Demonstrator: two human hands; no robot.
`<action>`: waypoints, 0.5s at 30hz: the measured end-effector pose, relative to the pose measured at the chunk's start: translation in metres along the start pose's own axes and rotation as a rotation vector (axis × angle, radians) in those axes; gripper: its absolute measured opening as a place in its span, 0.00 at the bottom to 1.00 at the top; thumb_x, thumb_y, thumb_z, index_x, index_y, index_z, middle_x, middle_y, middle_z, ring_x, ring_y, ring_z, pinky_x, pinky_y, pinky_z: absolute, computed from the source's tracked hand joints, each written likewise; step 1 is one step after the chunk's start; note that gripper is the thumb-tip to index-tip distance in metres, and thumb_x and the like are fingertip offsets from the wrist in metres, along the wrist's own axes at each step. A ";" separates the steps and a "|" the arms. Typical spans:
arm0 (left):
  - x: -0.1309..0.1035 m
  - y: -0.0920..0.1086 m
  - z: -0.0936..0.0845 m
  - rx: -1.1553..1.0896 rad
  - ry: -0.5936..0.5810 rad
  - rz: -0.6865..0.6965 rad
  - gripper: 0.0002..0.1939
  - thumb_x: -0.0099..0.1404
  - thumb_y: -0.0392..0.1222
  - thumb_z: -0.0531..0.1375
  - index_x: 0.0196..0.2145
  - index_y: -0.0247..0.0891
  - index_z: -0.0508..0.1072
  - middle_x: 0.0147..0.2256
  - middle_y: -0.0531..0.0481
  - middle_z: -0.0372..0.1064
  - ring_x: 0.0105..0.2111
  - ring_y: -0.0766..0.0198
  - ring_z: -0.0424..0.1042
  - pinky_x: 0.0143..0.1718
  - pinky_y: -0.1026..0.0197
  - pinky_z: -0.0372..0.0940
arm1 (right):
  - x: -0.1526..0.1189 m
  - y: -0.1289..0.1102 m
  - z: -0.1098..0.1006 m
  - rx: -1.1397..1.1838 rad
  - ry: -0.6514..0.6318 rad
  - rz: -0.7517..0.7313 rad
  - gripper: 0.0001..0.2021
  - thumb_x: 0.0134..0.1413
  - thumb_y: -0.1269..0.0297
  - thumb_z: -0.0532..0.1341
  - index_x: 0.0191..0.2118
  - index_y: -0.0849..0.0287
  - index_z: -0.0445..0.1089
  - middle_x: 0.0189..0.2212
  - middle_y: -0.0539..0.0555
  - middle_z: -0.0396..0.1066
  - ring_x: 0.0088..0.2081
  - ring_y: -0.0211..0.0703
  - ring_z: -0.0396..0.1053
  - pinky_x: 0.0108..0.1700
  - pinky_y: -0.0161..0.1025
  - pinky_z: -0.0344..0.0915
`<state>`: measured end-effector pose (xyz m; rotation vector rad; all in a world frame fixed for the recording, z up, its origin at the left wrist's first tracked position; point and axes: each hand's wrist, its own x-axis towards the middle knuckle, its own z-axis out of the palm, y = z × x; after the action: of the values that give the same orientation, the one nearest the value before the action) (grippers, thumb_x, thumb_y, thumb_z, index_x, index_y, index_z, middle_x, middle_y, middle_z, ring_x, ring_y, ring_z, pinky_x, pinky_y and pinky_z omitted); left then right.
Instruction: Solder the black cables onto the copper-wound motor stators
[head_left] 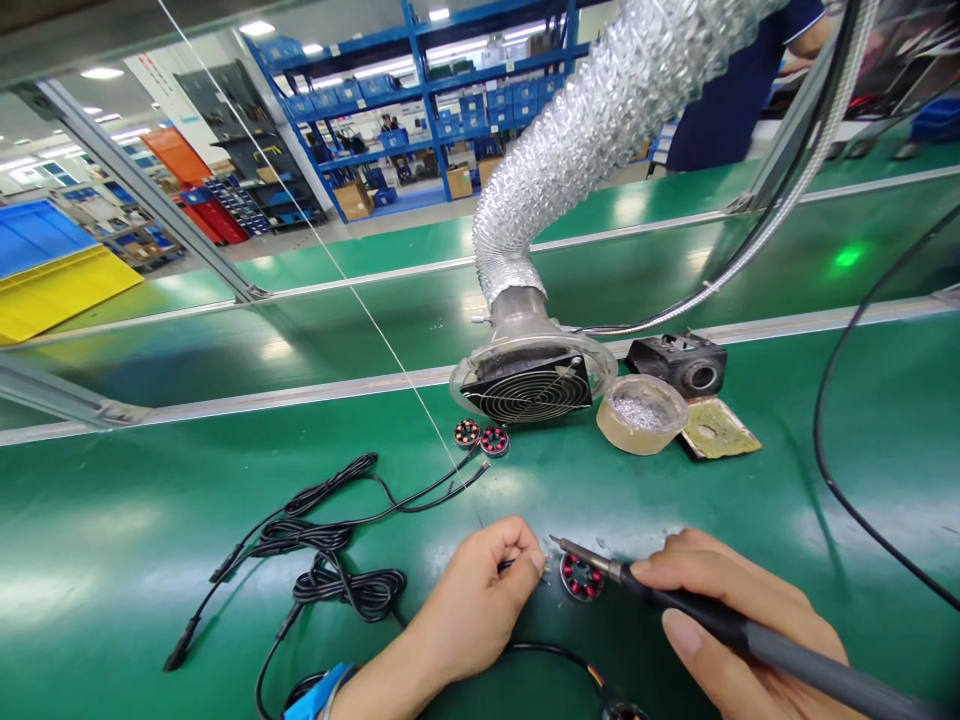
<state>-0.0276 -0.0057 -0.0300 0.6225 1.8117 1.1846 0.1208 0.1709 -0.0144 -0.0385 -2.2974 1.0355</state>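
Note:
My left hand [484, 595] pinches a black cable whose thin coloured wire ends [547, 571] stick out past the fingertips. My right hand [739, 610] holds a black soldering iron [720, 622] like a pen, its metal tip pointing left, just right of my left fingertips. Beneath the iron's shaft lies a round coil part [580, 577] with red windings, on the green table [420, 425]. Another round part [624, 711] with coloured wires is cut off at the bottom edge. Two more coil parts [466, 432] lie below the fan, beside cable ends.
A fan [534, 390] on a silver duct [555, 150] stands at the back. Right of it are a tape-ring tub [643, 415], a black holder [679, 362] and a yellow sponge [718, 430]. Coiled black cables [315, 530] lie left. A cable [829, 440] hangs right. A person [724, 110] stands behind.

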 end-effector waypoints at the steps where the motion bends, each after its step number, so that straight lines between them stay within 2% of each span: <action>1: 0.000 0.000 0.000 0.000 0.001 0.003 0.11 0.68 0.44 0.52 0.29 0.38 0.62 0.22 0.59 0.50 0.23 0.69 0.48 0.25 0.64 0.45 | 0.002 -0.001 0.000 0.001 0.009 -0.005 0.10 0.56 0.69 0.58 0.43 0.50 0.70 0.30 0.53 0.76 0.29 0.46 0.76 0.24 0.36 0.70; 5: 0.001 -0.002 0.000 -0.001 0.000 0.008 0.11 0.69 0.45 0.53 0.29 0.38 0.62 0.22 0.59 0.50 0.23 0.69 0.48 0.26 0.64 0.45 | 0.008 -0.005 0.002 0.028 0.030 -0.015 0.08 0.58 0.68 0.57 0.41 0.50 0.70 0.25 0.50 0.75 0.25 0.42 0.74 0.23 0.35 0.70; 10: 0.002 -0.001 -0.001 -0.002 0.001 0.002 0.12 0.68 0.44 0.52 0.28 0.38 0.62 0.22 0.59 0.50 0.24 0.69 0.48 0.26 0.64 0.45 | -0.002 0.002 0.000 0.040 -0.034 0.013 0.12 0.56 0.70 0.58 0.45 0.50 0.69 0.30 0.52 0.75 0.29 0.43 0.75 0.27 0.36 0.71; 15: 0.001 0.002 -0.002 0.009 -0.013 0.000 0.13 0.69 0.46 0.53 0.28 0.38 0.62 0.23 0.59 0.50 0.24 0.68 0.49 0.26 0.64 0.46 | -0.005 0.013 0.020 0.022 0.000 0.000 0.17 0.60 0.72 0.57 0.53 0.50 0.66 0.31 0.51 0.75 0.29 0.40 0.74 0.30 0.34 0.71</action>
<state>-0.0293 -0.0051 -0.0282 0.6337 1.8074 1.1702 0.1111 0.1650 -0.0359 -0.0300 -2.2864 1.0606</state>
